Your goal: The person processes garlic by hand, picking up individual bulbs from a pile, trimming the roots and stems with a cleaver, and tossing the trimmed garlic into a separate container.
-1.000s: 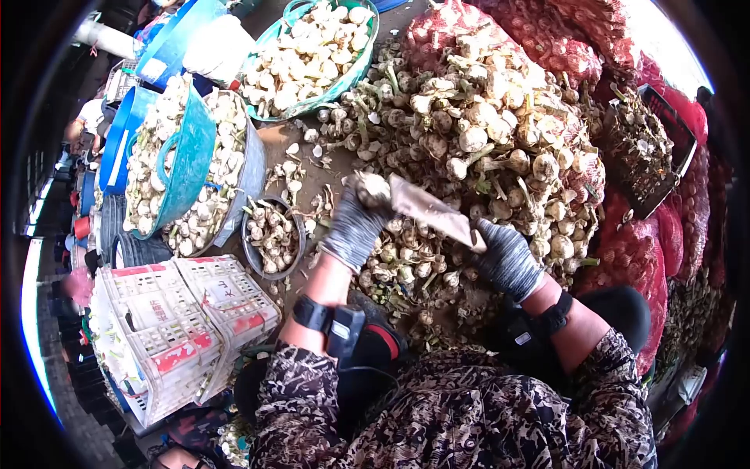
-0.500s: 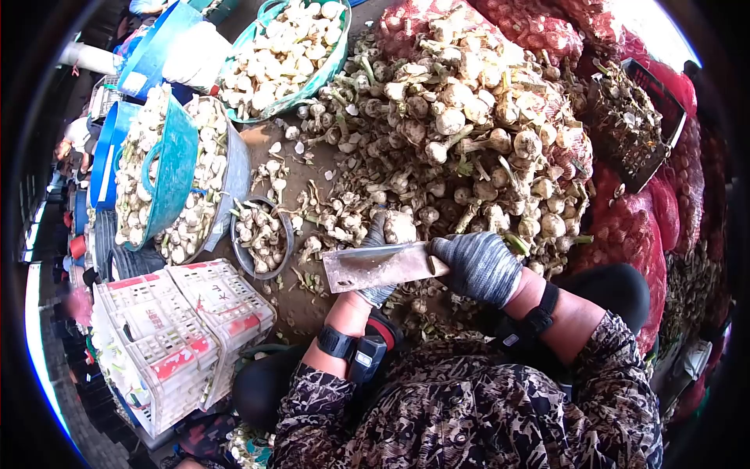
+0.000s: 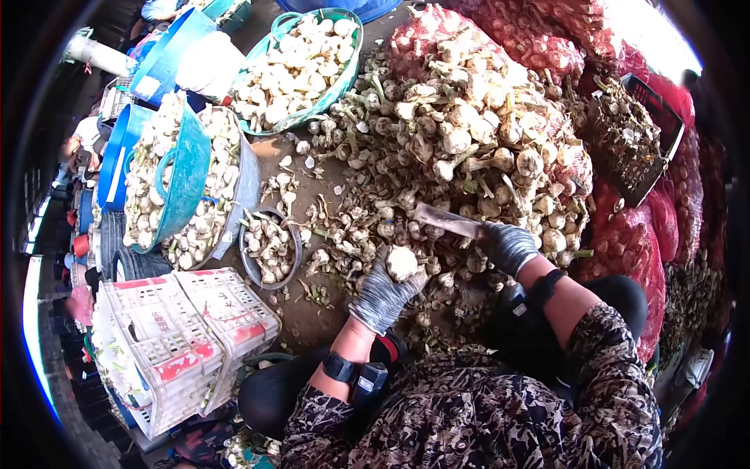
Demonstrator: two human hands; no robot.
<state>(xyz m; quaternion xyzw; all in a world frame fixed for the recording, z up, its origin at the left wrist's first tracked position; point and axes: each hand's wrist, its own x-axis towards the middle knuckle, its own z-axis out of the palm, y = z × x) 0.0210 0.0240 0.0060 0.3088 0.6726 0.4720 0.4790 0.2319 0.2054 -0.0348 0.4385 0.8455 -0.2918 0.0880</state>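
My left hand (image 3: pixel 380 295), in a grey knitted glove, is closed around a garlic bulb (image 3: pixel 401 264) whose pale, round side faces up. In my gloved right hand (image 3: pixel 508 248) is the handle of a cleaver (image 3: pixel 447 221). Its broad blade points left, apart from the bulb and just above it in the view. Beyond both hands rises a large heap of garlic (image 3: pixel 476 133) with stalks still on many bulbs. Loose bulbs and trimmings lie on the ground under the blade.
A small round bowl of garlic (image 3: pixel 295 270) stands left of my hands, near a white crate (image 3: pixel 168 328). Teal tubs (image 3: pixel 183 176) with garlic are farther left and at the back (image 3: pixel 355 59). Red mesh sacks (image 3: pixel 625 250) and a black crate (image 3: pixel 660 109) line the right.
The cleaver has moved away from the bulb, up and right with my right hand. My left hand has turned and drawn nearer me, so the bulb's pale side now shows.
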